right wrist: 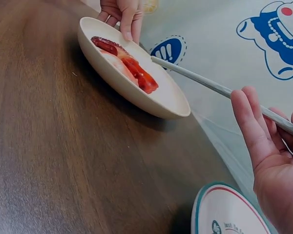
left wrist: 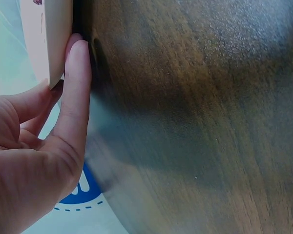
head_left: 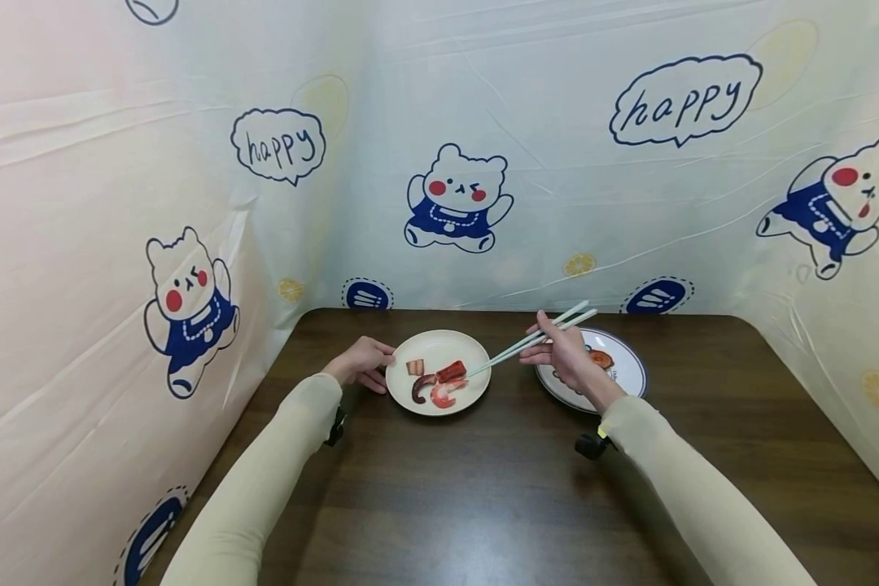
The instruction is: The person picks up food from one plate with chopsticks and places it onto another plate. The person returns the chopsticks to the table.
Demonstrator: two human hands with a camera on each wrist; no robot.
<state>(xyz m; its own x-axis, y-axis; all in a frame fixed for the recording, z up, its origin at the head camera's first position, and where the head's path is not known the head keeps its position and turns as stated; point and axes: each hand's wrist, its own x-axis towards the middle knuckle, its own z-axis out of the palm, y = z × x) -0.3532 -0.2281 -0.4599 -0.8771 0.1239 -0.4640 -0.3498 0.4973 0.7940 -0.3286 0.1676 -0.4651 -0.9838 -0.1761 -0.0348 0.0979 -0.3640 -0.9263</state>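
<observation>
My left hand (head_left: 359, 362) pinches the left rim of a cream plate (head_left: 439, 342), thumb on the edge and fingers at its side and underneath. On this plate lie a shrimp (head_left: 443, 396), a dark curled tentacle (head_left: 419, 390), a red block-shaped piece (head_left: 451, 372) and a small striped, bacon-like piece (head_left: 415, 367). In my right hand (head_left: 570, 356) is a pair of pale chopsticks (head_left: 511, 351). Their tips reach over the plate's right side, near the shrimp and red piece; contact is unclear. The right wrist view shows the chopsticks (right wrist: 200, 80) slanting toward the plate.
Under my right hand stands a white plate with a blue rim (head_left: 633, 387), partly covered by the hand. An orange-brown food piece (head_left: 601, 358) is on it. Both plates rest on a dark wooden table (head_left: 454, 496). Printed cloth (head_left: 557, 220) hangs behind and on both sides.
</observation>
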